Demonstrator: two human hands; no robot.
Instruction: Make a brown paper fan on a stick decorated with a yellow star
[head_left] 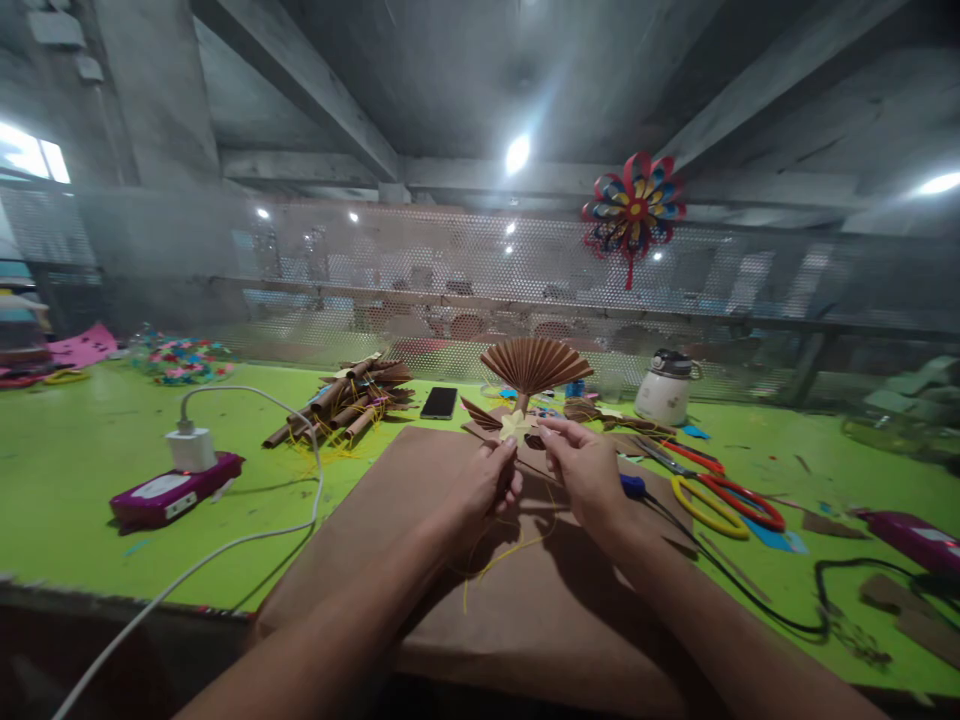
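A brown paper craft stands upright between my hands, with a pleated paper fan (536,365) at its top and smaller folded pieces at its side. A pale yellow paper star (515,428) sits on its front, below the fan. My left hand (491,485) is closed, its thumb pressing the lower edge of the star. At the star's right side, my right hand (589,465) has thumb and fingers bent together on the craft; the exact spot it pinches is partly hidden. Yellow thread (510,552) trails beneath my hands over the brown paper-covered board (420,490).
Rolled brown paper tubes (352,400), a phone (439,403) and a white bottle (664,388) stand behind. Scissors (739,505) and a black cable (750,606) lie right. A purple power strip (176,490) with a white charger (191,448) sits left, its cable crossing the green table.
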